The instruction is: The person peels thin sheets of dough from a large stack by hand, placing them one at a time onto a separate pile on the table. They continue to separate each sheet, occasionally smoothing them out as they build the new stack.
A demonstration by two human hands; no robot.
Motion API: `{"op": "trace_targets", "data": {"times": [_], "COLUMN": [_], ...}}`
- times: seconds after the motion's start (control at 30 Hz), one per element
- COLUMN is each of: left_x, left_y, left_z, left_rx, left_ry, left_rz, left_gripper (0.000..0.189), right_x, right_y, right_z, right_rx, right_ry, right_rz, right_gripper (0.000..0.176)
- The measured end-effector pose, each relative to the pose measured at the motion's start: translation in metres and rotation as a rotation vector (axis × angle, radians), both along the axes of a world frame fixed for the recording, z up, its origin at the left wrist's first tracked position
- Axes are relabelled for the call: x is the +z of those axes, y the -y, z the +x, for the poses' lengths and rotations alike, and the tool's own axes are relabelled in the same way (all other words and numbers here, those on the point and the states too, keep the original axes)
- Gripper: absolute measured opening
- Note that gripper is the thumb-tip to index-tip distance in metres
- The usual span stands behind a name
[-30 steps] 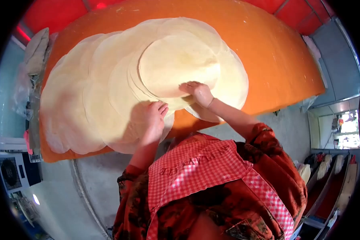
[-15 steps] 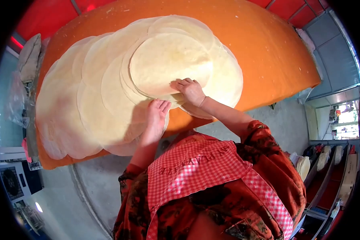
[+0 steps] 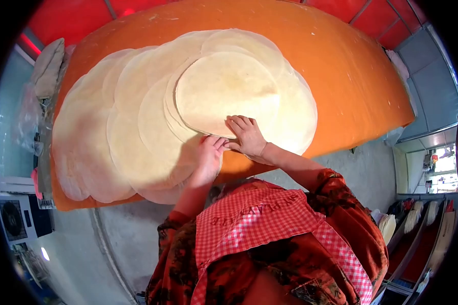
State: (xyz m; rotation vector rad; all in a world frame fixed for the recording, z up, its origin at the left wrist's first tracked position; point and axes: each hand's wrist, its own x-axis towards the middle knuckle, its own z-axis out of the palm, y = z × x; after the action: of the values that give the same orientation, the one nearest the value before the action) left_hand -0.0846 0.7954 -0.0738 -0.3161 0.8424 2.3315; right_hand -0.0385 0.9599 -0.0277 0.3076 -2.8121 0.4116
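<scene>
Left hand (image 3: 209, 152) has neared right hand (image 3: 248, 138), spread flat, likely steadying the thin, round, cream, dough-like sheet (image 3: 224, 89) at six o'clock; left's grip unclear.

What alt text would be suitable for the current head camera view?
The right hand rests on the near edge of a round, pale sheet, with the left hand close beside it. More pale sheets overlap beneath on an orange tabletop; below shows a red-and-white checked apron.
</scene>
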Motion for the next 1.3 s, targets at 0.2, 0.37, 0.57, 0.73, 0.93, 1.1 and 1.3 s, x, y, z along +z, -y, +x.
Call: {"op": "trace_targets", "data": {"times": [0.2,0.37,0.57,0.73,0.93,1.1,1.3], "left_x": [0.009,0.004,-0.013,-0.014,-0.005,-0.006,-0.015], "left_y": [0.010,0.041,0.044,0.055,0.049,0.041,0.037], "left_z": [-0.006,-0.031,-0.052,-0.061,-0.060,-0.065,-0.061], "left_rx": [0.281,0.346,0.249,0.129,0.006,0.052,0.080], "left_ry": [-0.175,-0.077,0.038,0.032,-0.047,-0.032,0.078], "left_rz": [-0.346,-0.380,-0.359,-0.253,-0.130,-0.345,-0.322], "left_gripper": [0.019,0.039,0.035,0.029,0.022,0.021,0.019], "right_x": [0.044,0.181,0.036,-0.021,-0.015,0.024,0.038], "right_y": [-0.042,-0.064,-0.009,0.007,0.033,0.042,0.049], "right_z": [-0.063,-0.120,-0.071,-0.056,-0.063,-0.070,-0.079], "right_rx": [-0.029,-0.139,0.008,-0.050,-0.103,-0.139,-0.122], "right_ry": [0.436,-0.039,-0.172,-0.156,-0.085,0.071,-0.024], "right_rz": [0.086,0.204,-0.018,0.077,0.186,0.091,0.246], "right_gripper": [0.045,0.022,0.024,0.022,0.025,0.022,0.015]}}
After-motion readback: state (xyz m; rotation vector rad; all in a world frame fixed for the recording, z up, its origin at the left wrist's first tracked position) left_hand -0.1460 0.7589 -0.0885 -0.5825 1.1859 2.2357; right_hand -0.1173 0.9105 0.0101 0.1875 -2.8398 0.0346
